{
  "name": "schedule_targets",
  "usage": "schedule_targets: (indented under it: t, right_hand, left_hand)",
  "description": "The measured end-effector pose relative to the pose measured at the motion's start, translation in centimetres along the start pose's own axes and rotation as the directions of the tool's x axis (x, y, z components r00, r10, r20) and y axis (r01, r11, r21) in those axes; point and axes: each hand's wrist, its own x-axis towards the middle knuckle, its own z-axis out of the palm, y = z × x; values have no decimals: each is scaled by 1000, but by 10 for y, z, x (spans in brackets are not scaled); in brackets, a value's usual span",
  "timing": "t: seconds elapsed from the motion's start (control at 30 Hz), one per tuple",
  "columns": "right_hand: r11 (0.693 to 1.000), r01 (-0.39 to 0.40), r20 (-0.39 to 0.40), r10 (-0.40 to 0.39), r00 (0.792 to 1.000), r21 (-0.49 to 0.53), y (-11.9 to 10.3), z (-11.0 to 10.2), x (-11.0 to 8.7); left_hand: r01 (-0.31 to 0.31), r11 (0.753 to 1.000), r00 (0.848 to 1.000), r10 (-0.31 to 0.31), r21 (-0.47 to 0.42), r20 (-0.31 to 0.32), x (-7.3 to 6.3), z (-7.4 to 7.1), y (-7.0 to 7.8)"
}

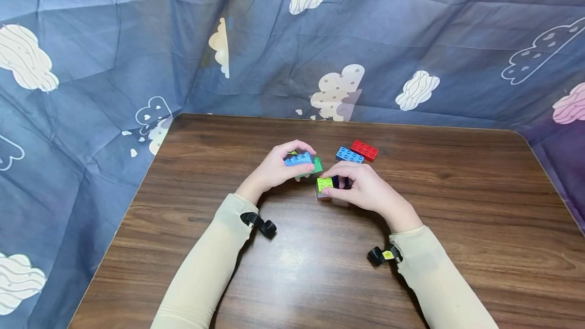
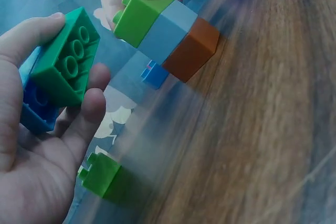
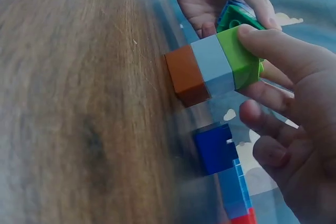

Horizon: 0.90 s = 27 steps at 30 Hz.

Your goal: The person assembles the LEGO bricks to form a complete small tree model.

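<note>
My left hand (image 1: pixel 274 167) holds a green brick (image 2: pixel 65 64) joined with a blue brick (image 2: pixel 38 111), between thumb and fingers; the green one's hollow underside shows in the left wrist view. My right hand (image 1: pixel 367 187) pinches the lime brick (image 3: pixel 239 56) at the top of a three-brick stack. Below the lime come a light blue-grey brick (image 3: pixel 214 64) and a brown brick (image 3: pixel 186 74), whose bottom is close over the table. The two hands face each other, with the stack just right of the green brick in the head view.
A dark blue brick (image 3: pixel 215 148) sits beneath the right hand. Behind it are a blue studded brick (image 1: pixel 349 155) and a red brick (image 1: pixel 364 150), side by side. Another green brick (image 2: pixel 102 176) stands beyond the left hand on the wooden table (image 1: pixel 457 176). A patterned cloth (image 1: pixel 256 65) hangs behind.
</note>
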Motion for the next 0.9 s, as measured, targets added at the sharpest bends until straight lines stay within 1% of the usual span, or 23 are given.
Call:
schedule_targets:
  t: [0.1,0.17,0.23,0.37,0.5,0.6,0.77,0.83,0.9]
  right_hand:
    - [1000,-16,-1,16,1000,-8,-1,1,0]
    - [999,-39,-16,39,999,-14,0,2,0]
    - [998,-65,-43,64,997,-25,1,4,0]
    - [995,-95,-84,91,992,-43,3,6,0]
    - [993,-108,-84,105,991,-35,3,7,2]
    - [993,-118,-90,115,989,-30,2,8,3]
    - [994,-108,-98,106,989,-10,2,7,3]
    - [995,-102,-99,101,990,-3,2,7,3]
    - [995,-100,-101,99,990,2,2,7,3]
  left_hand:
    - [-12,1000,999,11,11,35,-1,-1,1]
    - [-27,999,999,25,44,46,-2,-2,2]
    - [-48,995,998,45,92,42,-2,-2,3]
    - [-107,971,994,104,216,25,0,1,4]
    - [-154,949,988,150,275,37,2,4,5]
    - [-180,937,984,170,300,60,2,5,8]
    - [-217,905,976,194,367,97,3,8,16]
    - [-223,892,975,196,394,107,4,9,19]
    - [-221,884,975,192,412,111,4,10,21]
